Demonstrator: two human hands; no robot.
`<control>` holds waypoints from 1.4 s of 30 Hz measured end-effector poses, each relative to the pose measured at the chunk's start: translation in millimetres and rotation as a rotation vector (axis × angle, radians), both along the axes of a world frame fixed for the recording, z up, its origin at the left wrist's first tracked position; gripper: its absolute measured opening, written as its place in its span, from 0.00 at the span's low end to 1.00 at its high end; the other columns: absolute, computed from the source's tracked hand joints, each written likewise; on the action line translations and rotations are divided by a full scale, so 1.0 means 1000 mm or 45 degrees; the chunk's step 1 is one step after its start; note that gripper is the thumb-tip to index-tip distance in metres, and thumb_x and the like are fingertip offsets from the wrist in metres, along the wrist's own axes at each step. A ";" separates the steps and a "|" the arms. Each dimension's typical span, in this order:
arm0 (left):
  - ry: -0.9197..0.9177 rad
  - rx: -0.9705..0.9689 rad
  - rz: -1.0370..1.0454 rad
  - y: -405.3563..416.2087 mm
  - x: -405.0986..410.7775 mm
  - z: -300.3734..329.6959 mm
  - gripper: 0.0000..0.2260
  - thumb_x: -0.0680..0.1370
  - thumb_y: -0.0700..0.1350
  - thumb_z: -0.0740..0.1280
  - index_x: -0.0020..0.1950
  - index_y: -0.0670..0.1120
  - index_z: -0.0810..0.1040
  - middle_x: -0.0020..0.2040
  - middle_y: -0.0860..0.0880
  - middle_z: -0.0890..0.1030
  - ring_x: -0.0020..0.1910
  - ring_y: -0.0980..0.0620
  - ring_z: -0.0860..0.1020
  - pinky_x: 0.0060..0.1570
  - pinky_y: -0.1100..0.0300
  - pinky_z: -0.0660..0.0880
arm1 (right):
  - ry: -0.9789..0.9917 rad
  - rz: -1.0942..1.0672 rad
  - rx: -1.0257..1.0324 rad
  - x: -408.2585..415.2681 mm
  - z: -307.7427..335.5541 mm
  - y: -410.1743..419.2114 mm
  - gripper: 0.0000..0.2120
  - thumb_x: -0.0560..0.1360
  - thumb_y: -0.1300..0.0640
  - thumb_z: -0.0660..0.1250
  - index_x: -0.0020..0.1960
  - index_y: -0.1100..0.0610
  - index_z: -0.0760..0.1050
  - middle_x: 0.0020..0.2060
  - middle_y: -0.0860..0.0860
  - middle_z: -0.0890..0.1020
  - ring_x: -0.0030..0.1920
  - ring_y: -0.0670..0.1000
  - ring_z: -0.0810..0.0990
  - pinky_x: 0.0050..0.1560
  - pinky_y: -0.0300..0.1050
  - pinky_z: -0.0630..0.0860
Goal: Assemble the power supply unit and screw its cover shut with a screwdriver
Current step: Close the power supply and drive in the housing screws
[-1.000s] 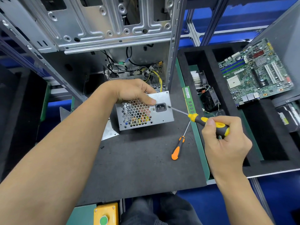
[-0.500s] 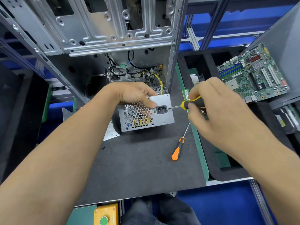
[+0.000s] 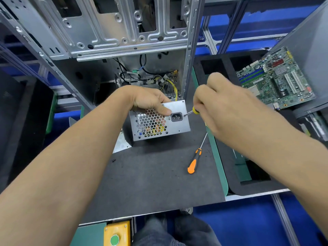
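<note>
The power supply unit (image 3: 159, 119) is stood on the dark mat (image 3: 150, 174) of the table, just in front of the open computer case (image 3: 110, 32). It is held at its top edge by the left hand (image 3: 149, 100), whose fingers are curled over the housing while the thumb is pressed on the face above the honeycomb grille. To the right of the unit, a yellow-handled screwdriver (image 3: 192, 110) is gripped in the closed fingers of the right hand (image 3: 221, 107); its tip is set against the face just beside the power socket (image 3: 176, 117). A small marking left of the socket is too blurred to be read. An orange screwdriver (image 3: 195, 159) is laid on the mat in front of the unit and to its right. A motherboard (image 3: 276, 79) is seen well to the right of the unit; no writing on it can be made out.
</note>
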State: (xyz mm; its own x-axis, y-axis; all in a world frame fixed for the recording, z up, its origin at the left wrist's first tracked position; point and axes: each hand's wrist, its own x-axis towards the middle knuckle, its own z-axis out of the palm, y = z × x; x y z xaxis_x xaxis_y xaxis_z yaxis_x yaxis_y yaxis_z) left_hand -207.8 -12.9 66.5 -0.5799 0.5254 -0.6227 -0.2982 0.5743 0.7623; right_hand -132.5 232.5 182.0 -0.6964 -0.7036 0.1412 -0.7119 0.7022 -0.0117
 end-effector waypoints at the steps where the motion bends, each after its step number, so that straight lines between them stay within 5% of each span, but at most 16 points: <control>1: -0.006 -0.002 -0.004 0.000 0.000 0.001 0.09 0.73 0.51 0.73 0.50 0.50 0.86 0.50 0.38 0.85 0.45 0.42 0.78 0.49 0.50 0.69 | 0.046 -0.080 0.033 -0.003 0.000 0.000 0.09 0.80 0.56 0.65 0.45 0.60 0.70 0.39 0.54 0.65 0.33 0.61 0.71 0.34 0.50 0.66; 4: -0.001 -0.030 -0.019 0.001 -0.002 0.004 0.05 0.74 0.51 0.71 0.47 0.53 0.86 0.38 0.50 0.83 0.30 0.52 0.73 0.31 0.62 0.62 | 0.030 -0.107 0.087 -0.008 0.004 -0.001 0.09 0.80 0.51 0.67 0.46 0.54 0.72 0.36 0.53 0.68 0.33 0.59 0.69 0.33 0.45 0.62; 6: -0.002 -0.036 -0.019 0.001 -0.002 0.005 0.06 0.74 0.51 0.71 0.47 0.53 0.86 0.38 0.50 0.83 0.28 0.54 0.72 0.26 0.63 0.60 | -0.176 -0.063 0.022 -0.011 0.008 0.000 0.08 0.78 0.52 0.67 0.53 0.54 0.70 0.47 0.53 0.69 0.38 0.57 0.70 0.31 0.41 0.57; 9: -0.028 -0.002 0.008 -0.001 -0.002 0.004 0.08 0.74 0.49 0.71 0.50 0.50 0.86 0.44 0.46 0.85 0.33 0.51 0.77 0.30 0.62 0.65 | -0.149 -0.004 0.151 -0.018 0.008 0.001 0.06 0.78 0.58 0.65 0.54 0.56 0.70 0.48 0.52 0.66 0.39 0.56 0.71 0.34 0.45 0.65; 12: -0.044 0.032 -0.007 0.000 -0.003 0.004 0.05 0.76 0.47 0.70 0.46 0.52 0.86 0.37 0.51 0.84 0.29 0.56 0.77 0.26 0.66 0.68 | 0.025 -0.118 0.326 -0.018 0.013 -0.004 0.15 0.83 0.44 0.53 0.50 0.54 0.72 0.37 0.51 0.65 0.39 0.60 0.72 0.40 0.50 0.68; 14: -0.033 0.049 -0.041 0.000 -0.004 0.004 0.06 0.77 0.46 0.69 0.43 0.53 0.86 0.33 0.54 0.82 0.27 0.58 0.76 0.26 0.68 0.69 | -0.092 -0.098 0.325 -0.015 0.017 -0.005 0.20 0.80 0.42 0.49 0.57 0.53 0.73 0.42 0.52 0.66 0.42 0.60 0.72 0.40 0.50 0.69; 18: -0.079 0.069 0.009 -0.001 -0.004 0.002 0.05 0.76 0.46 0.70 0.47 0.50 0.87 0.42 0.47 0.85 0.33 0.53 0.81 0.32 0.64 0.74 | -0.273 0.059 0.133 -0.015 0.016 -0.003 0.06 0.78 0.60 0.64 0.55 0.56 0.70 0.51 0.53 0.66 0.41 0.57 0.70 0.44 0.55 0.74; 20: -0.092 0.071 0.024 -0.001 -0.004 0.003 0.05 0.77 0.45 0.70 0.48 0.49 0.87 0.43 0.46 0.86 0.32 0.53 0.81 0.30 0.65 0.75 | -0.113 -0.021 0.190 -0.016 0.015 -0.006 0.04 0.81 0.56 0.63 0.51 0.57 0.70 0.45 0.53 0.67 0.39 0.60 0.71 0.42 0.54 0.74; 22: -0.098 0.080 0.028 0.000 -0.005 0.003 0.06 0.80 0.42 0.69 0.49 0.48 0.86 0.41 0.47 0.86 0.31 0.55 0.81 0.28 0.66 0.75 | 0.024 -0.108 0.297 -0.015 0.016 -0.010 0.14 0.83 0.46 0.58 0.47 0.56 0.66 0.37 0.53 0.65 0.37 0.60 0.70 0.38 0.52 0.71; 24: -0.057 0.066 0.006 0.000 -0.005 0.005 0.08 0.80 0.42 0.68 0.46 0.50 0.86 0.38 0.50 0.84 0.29 0.57 0.78 0.26 0.68 0.71 | -0.071 -0.079 0.232 -0.014 0.016 -0.010 0.15 0.82 0.44 0.59 0.50 0.57 0.67 0.42 0.53 0.67 0.39 0.59 0.70 0.39 0.51 0.71; 28: -0.048 0.061 0.037 0.001 -0.003 0.004 0.10 0.81 0.40 0.67 0.46 0.49 0.87 0.39 0.49 0.85 0.28 0.57 0.79 0.25 0.69 0.71 | -0.205 0.052 0.174 -0.016 0.016 -0.009 0.08 0.77 0.63 0.64 0.55 0.58 0.70 0.51 0.54 0.66 0.40 0.57 0.70 0.43 0.54 0.73; 30: -0.029 0.053 0.020 0.001 -0.004 0.004 0.10 0.81 0.40 0.67 0.46 0.49 0.87 0.39 0.49 0.85 0.28 0.57 0.79 0.26 0.69 0.72 | -0.092 -0.052 0.231 -0.016 0.015 -0.011 0.06 0.80 0.56 0.63 0.51 0.58 0.69 0.45 0.54 0.68 0.39 0.60 0.72 0.41 0.54 0.74; 33: -0.027 0.052 -0.009 0.000 -0.004 0.006 0.12 0.82 0.40 0.66 0.43 0.50 0.86 0.33 0.53 0.83 0.25 0.59 0.77 0.25 0.70 0.70 | -0.039 -0.159 0.330 -0.015 0.017 -0.012 0.20 0.80 0.39 0.52 0.43 0.55 0.61 0.36 0.53 0.65 0.37 0.58 0.67 0.38 0.52 0.69; 36: -0.005 0.056 -0.019 0.000 -0.004 0.005 0.10 0.81 0.42 0.68 0.45 0.51 0.87 0.39 0.51 0.85 0.31 0.57 0.79 0.30 0.69 0.73 | -0.250 -0.050 0.143 -0.014 0.017 -0.009 0.10 0.80 0.49 0.61 0.53 0.56 0.66 0.50 0.54 0.67 0.40 0.58 0.72 0.43 0.52 0.73; 39: -0.007 0.047 -0.007 0.000 -0.005 0.003 0.06 0.76 0.46 0.70 0.48 0.51 0.87 0.45 0.48 0.86 0.36 0.54 0.80 0.35 0.66 0.75 | -0.130 -0.107 0.223 -0.015 0.013 -0.008 0.11 0.82 0.48 0.59 0.48 0.56 0.64 0.40 0.53 0.67 0.41 0.61 0.74 0.41 0.54 0.74; 42: -0.009 0.063 -0.030 -0.002 -0.006 0.003 0.07 0.77 0.45 0.69 0.45 0.52 0.87 0.37 0.53 0.84 0.29 0.58 0.78 0.29 0.69 0.72 | -0.093 -0.148 0.226 -0.013 0.016 -0.007 0.16 0.80 0.41 0.58 0.47 0.55 0.65 0.37 0.52 0.67 0.39 0.59 0.71 0.37 0.50 0.69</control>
